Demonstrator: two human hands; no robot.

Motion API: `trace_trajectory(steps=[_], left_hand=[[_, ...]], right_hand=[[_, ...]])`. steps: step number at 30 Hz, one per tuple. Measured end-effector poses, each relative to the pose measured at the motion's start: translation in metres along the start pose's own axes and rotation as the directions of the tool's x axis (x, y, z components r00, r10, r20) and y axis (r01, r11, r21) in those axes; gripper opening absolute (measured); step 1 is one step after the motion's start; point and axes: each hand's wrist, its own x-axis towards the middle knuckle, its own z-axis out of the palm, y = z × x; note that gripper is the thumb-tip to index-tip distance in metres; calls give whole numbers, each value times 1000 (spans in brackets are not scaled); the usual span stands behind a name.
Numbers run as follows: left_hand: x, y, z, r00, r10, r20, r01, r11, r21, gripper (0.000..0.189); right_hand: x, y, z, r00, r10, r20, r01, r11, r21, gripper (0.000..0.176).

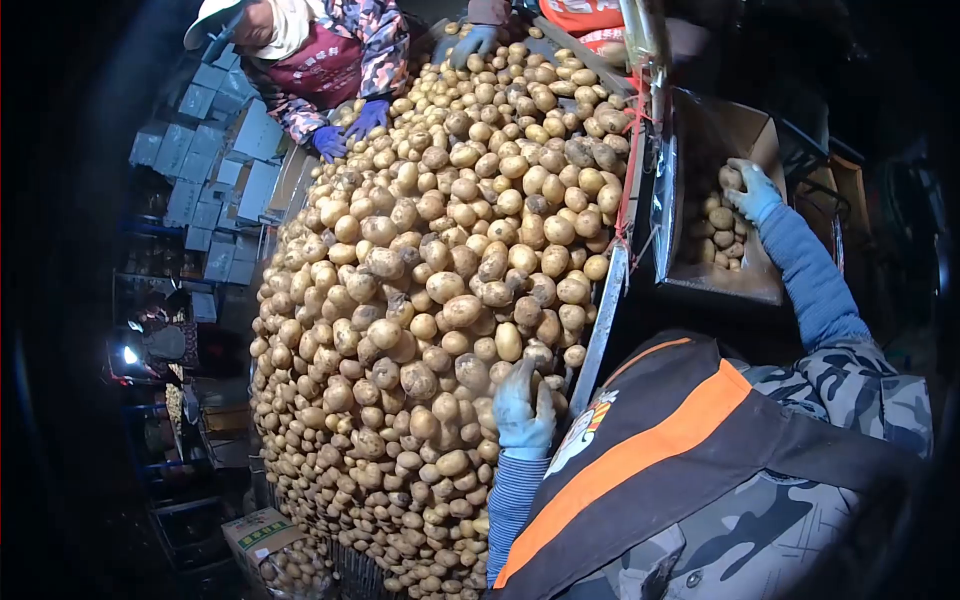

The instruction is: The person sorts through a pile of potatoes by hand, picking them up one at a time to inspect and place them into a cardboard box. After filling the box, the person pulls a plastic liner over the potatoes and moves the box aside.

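Note:
My left hand (pixel 525 412), in a pale blue glove, rests at the near right edge of a large heap of potatoes (pixel 430 290). Its fingers are apart, and a potato (pixel 538 357) lies close to the fingertips. Over to the right, my right hand (pixel 757 192), gloved the same way, is closed around a potato (pixel 731 178) above an open cardboard box (pixel 725 280). Several potatoes (pixel 722 235) lie inside this box, beneath the hand.
A metal rail (pixel 600 325) and a red cord (pixel 630 180) run between heap and box. Across the heap, a co-worker in purple gloves (pixel 370 118) touches potatoes; another person's gloved hand (pixel 474 45) is nearby. Stacked white boxes (pixel 190 150) stand left; a printed carton (pixel 262 535) sits lower left.

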Motion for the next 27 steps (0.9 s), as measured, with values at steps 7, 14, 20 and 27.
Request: trace_trajectory(steps=[7,14,20,27], left_hand=[[8,5,1,999,-17,52,0,946,325,44],[8,5,-4,998,-9,70,-15,942,335,47],[16,18,-9,990,131,-47,-99,900,425,36],[7,7,-7,997,34,66,-57,925,377,49]], right_hand=[[-21,-195,20,766,-588,259,361,727,584,43],[-6,-253,106,705,-572,419,658,748,-85,38],[26,-258,114,752,-480,452,548,836,-22,33],[77,-262,116,835,-373,406,416,909,-21,50]])
